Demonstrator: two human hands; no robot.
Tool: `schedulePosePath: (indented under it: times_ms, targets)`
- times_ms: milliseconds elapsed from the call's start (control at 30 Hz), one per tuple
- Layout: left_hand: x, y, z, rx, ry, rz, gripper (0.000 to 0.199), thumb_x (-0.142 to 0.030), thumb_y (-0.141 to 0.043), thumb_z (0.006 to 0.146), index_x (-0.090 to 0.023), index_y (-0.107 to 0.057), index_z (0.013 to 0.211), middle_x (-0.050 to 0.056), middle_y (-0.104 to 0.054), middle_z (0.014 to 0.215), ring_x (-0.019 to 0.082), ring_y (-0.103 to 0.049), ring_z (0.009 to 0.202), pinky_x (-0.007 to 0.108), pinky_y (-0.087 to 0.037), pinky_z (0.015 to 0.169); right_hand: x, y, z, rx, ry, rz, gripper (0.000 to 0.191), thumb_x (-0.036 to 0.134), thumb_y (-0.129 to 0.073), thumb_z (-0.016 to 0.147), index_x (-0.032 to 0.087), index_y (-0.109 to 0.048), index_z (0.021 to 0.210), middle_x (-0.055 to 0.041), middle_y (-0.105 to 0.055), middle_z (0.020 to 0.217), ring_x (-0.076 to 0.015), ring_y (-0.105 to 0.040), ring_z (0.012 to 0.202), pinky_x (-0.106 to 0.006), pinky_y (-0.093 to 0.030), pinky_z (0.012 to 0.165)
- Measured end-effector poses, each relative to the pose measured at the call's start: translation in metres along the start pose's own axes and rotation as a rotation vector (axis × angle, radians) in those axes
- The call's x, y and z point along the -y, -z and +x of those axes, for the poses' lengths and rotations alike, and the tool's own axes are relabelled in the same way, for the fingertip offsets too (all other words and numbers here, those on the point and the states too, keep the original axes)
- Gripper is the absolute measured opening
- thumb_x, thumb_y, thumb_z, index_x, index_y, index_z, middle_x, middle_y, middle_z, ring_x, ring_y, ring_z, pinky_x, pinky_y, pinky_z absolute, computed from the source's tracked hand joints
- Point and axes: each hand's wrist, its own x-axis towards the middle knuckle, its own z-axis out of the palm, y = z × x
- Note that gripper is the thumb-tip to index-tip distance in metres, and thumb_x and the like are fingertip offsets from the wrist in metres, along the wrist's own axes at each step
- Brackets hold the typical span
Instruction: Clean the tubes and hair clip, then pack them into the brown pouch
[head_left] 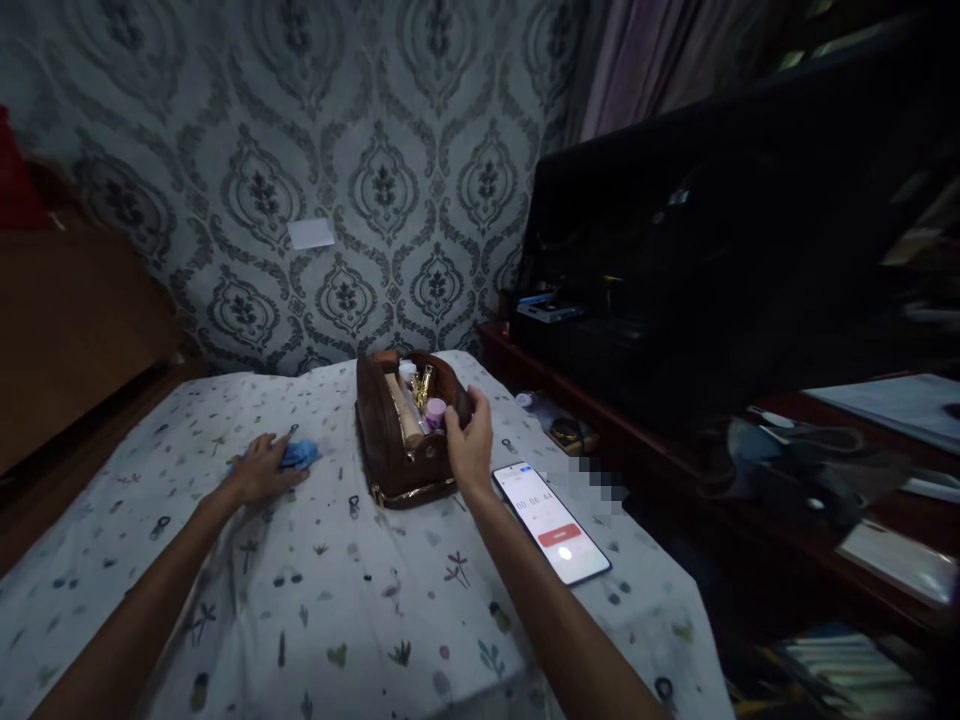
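Note:
A brown toiletry bag (405, 470) sits unzipped on the patterned cloth, its mouth spread apart. Inside it are a lilac-capped container (435, 411), gold-coloured items (424, 384) and a beige tube-like item (405, 410). My right hand (472, 440) grips the bag's right side, thumb at the rim and fingers on the outer wall. To the left of the bag, my left hand (262, 472) is closed over a crumpled blue item (301, 454), possibly cloth or thin plastic. Part of the blue item is hidden under the fingers.
A phone (553, 520) showing a running timer lies beside my right forearm. A large black screen (705, 240) stands along the right on a dark red ledge (637, 430). Brown wooden furniture (75, 330) borders the left. The patterned wall (382, 190) closes off the far side.

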Motion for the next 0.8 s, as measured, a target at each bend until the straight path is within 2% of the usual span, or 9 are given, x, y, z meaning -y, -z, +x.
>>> schedulePosePath:
  times_ms: [67,167,233,333,433,500,567,667,800]
  targets:
    - [-0.003,-0.005,0.003,-0.062,-0.008,-0.085,0.072,-0.055,-0.054,0.084,-0.014,-0.051,0.143,0.024,-0.044,0.151,0.044,-0.039,0.141,0.065,-0.040,0.107,-0.004,-0.003,-0.005,-0.003,-0.048,0.021,0.056,0.045,-0.055,0.086,0.014,-0.053,0.133,-0.0170,-0.061,0.135,-0.0280,-0.055,0.128,-0.046,-0.040,0.112]
    - [-0.027,0.002,0.008,-0.304,-0.172,-0.343,0.058,-0.050,-0.045,0.090,-0.014,-0.054,0.136,0.019,-0.056,0.138,0.034,-0.054,0.127,0.052,-0.046,0.105,-0.005,-0.004,-0.012,0.002,-0.099,0.054,0.059,0.050,-0.056,0.087,0.015,-0.053,0.135,-0.0167,-0.060,0.139,-0.0280,-0.054,0.131,-0.046,-0.038,0.114]
    - [-0.054,0.021,0.015,-0.406,-0.296,-0.532,0.051,-0.050,-0.043,0.093,-0.017,-0.057,0.129,0.013,-0.062,0.128,0.028,-0.062,0.113,0.044,-0.052,0.099,-0.004,-0.004,-0.016,0.003,-0.137,0.078,0.061,0.051,-0.059,0.087,0.015,-0.053,0.136,-0.0166,-0.060,0.140,-0.0284,-0.054,0.132,-0.046,-0.038,0.115]
    - [-0.106,0.061,0.035,-0.481,-0.494,-0.604,0.037,-0.040,-0.043,0.095,-0.019,-0.063,0.118,0.009,-0.066,0.120,0.024,-0.062,0.111,0.038,-0.052,0.096,-0.003,-0.001,-0.020,0.010,-0.179,0.115,0.060,0.052,-0.061,0.087,0.016,-0.055,0.134,-0.0156,-0.063,0.137,-0.0283,-0.057,0.129,-0.046,-0.040,0.113]
    - [-0.157,0.091,0.066,-0.384,-0.663,-0.422,0.031,-0.032,-0.044,0.095,-0.018,-0.068,0.109,0.009,-0.069,0.115,0.023,-0.062,0.110,0.037,-0.048,0.101,-0.004,0.002,-0.022,0.035,-0.173,0.138,0.057,0.051,-0.059,0.088,0.017,-0.057,0.134,-0.0141,-0.063,0.138,-0.0272,-0.056,0.130,-0.044,-0.040,0.114]
    - [-0.186,0.097,0.088,-0.254,-0.644,-0.226,0.029,-0.034,-0.051,0.093,-0.018,-0.069,0.108,0.010,-0.069,0.116,0.025,-0.061,0.114,0.037,-0.046,0.103,-0.004,0.005,-0.022,0.058,-0.165,0.149,0.057,0.050,-0.058,0.089,0.016,-0.056,0.135,-0.0138,-0.062,0.140,-0.0264,-0.055,0.132,-0.043,-0.040,0.115]
    - [-0.207,0.093,0.108,-0.173,-0.585,-0.116,0.030,-0.040,-0.058,0.089,-0.017,-0.071,0.103,0.013,-0.069,0.112,0.028,-0.062,0.111,0.037,-0.047,0.100,-0.004,0.007,-0.021,0.074,-0.156,0.156,0.056,0.048,-0.058,0.090,0.016,-0.056,0.136,-0.0140,-0.062,0.140,-0.0261,-0.055,0.132,-0.043,-0.040,0.115]
    - [-0.223,0.084,0.127,-0.150,-0.554,-0.091,0.036,-0.043,-0.066,0.081,-0.013,-0.072,0.100,0.017,-0.067,0.114,0.033,-0.061,0.111,0.040,-0.049,0.095,-0.003,0.008,-0.021,0.086,-0.143,0.169,0.054,0.045,-0.058,0.091,0.017,-0.056,0.137,-0.0134,-0.062,0.141,-0.0262,-0.056,0.131,-0.044,-0.040,0.115]
    - [-0.217,0.083,0.134,-0.121,-0.609,-0.118,0.033,-0.036,-0.064,0.078,-0.014,-0.073,0.102,0.014,-0.067,0.111,0.029,-0.061,0.108,0.036,-0.049,0.094,-0.003,0.007,-0.022,0.079,-0.125,0.192,0.052,0.042,-0.058,0.091,0.016,-0.057,0.136,-0.0135,-0.062,0.139,-0.0272,-0.057,0.130,-0.045,-0.042,0.114]
